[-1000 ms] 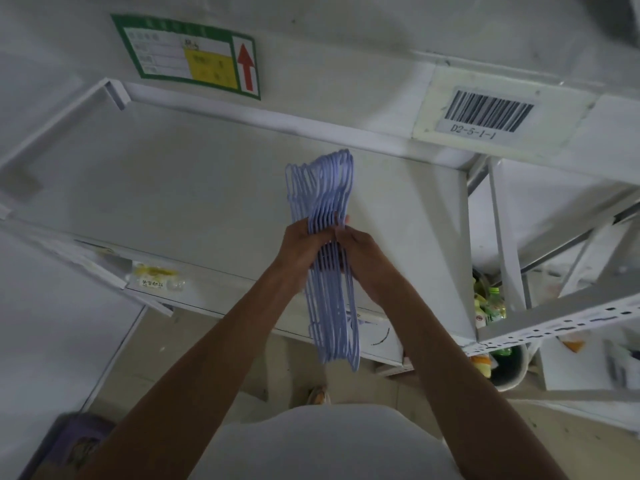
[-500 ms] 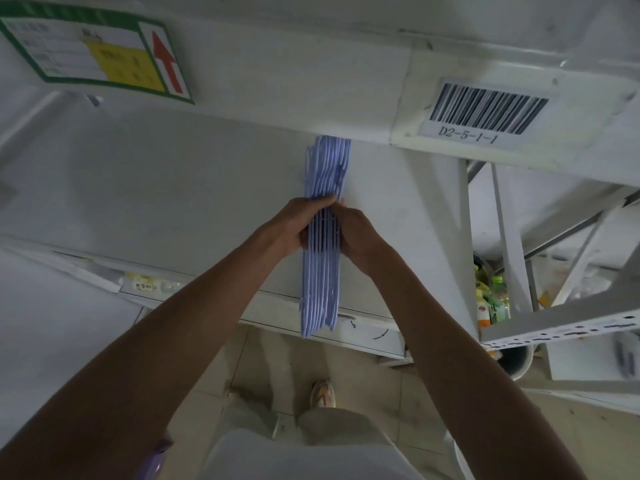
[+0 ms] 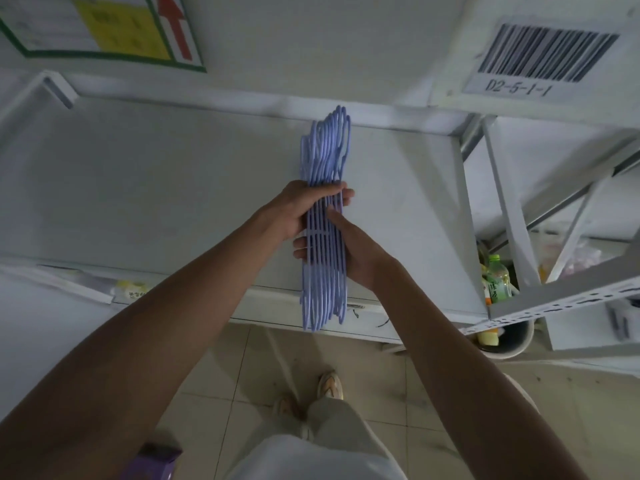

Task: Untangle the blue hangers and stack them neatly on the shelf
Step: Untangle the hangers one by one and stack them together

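Both hands, left hand (image 3: 298, 211) and right hand (image 3: 360, 252), are gripping one bundle of blue hangers (image 3: 323, 220) between them above the shelf (image 3: 138, 174); the hanger count is unclear.

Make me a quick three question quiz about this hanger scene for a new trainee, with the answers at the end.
1. True or false: both the left hand and the right hand grip the bundle of blue hangers.
2. Multiple choice: where is the bundle? A) lying flat on the shelf B) held above the shelf C) on the floor
3. Fill in: the barcode label reads D2-5-1-__.

Key: 1 true; 2 B; 3 1.
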A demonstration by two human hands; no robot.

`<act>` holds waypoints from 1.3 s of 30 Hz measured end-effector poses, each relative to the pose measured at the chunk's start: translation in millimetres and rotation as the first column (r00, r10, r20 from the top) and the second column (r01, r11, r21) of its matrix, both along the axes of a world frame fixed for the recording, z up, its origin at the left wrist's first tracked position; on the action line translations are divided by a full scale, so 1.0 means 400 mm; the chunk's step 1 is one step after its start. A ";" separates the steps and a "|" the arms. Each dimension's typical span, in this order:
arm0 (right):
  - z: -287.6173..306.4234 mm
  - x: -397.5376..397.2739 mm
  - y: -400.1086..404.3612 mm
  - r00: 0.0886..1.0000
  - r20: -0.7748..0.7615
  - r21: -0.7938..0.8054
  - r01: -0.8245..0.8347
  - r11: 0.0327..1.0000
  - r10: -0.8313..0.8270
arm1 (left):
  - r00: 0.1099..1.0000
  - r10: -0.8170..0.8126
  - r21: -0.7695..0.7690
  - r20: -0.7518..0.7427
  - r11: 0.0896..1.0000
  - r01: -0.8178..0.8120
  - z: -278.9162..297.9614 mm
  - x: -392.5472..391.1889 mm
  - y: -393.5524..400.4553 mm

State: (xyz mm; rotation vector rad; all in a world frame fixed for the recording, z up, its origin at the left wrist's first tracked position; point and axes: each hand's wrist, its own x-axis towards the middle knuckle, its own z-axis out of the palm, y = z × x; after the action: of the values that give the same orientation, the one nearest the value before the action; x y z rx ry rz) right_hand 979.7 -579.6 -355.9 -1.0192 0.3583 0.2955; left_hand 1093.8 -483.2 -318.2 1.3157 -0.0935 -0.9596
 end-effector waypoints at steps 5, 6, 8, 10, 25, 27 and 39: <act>-0.009 -0.035 0.010 0.999 0.010 -0.046 -0.050 0.998 0.051 | 0.997 0.073 -0.045 -0.006 0.996 -0.074 0.028 0.017 -0.034; -0.009 -0.033 0.007 0.998 0.009 -0.043 -0.060 0.997 0.061 | 0.995 0.099 -0.052 -0.025 0.994 -0.100 0.034 0.023 -0.041; -0.007 -0.027 -0.020 0.996 0.017 -0.026 -0.086 0.996 0.086 | 0.989 0.126 -0.075 -0.076 0.988 -0.132 0.042 0.037 -0.057; 0.005 -0.019 -0.075 0.992 0.015 -0.036 -0.128 0.991 0.129 | 0.981 0.133 -0.102 -0.145 0.984 -0.148 0.049 0.043 -0.075; 0.060 -0.066 -0.339 0.974 -0.170 -0.829 -0.222 0.513 0.147 | 0.875 0.453 0.001 -0.170 0.888 -0.459 0.011 -0.047 -0.268; 0.058 -0.066 -0.297 0.991 -0.135 -0.981 -0.137 0.139 0.021 | 0.792 0.575 0.097 -0.204 0.817 -0.568 0.018 -0.058 -0.270; -0.024 -0.018 -0.309 0.985 0.144 -0.988 0.137 -0.075 -0.097 | 0.987 0.106 0.006 -0.119 0.994 -0.106 0.015 -0.088 -0.182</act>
State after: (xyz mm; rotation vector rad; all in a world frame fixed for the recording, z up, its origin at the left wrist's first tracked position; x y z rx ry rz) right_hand 972.3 -703.1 -365.7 -2.5550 0.6786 -0.2953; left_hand 1058.6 -555.8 -312.4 1.2473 0.0680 -0.9450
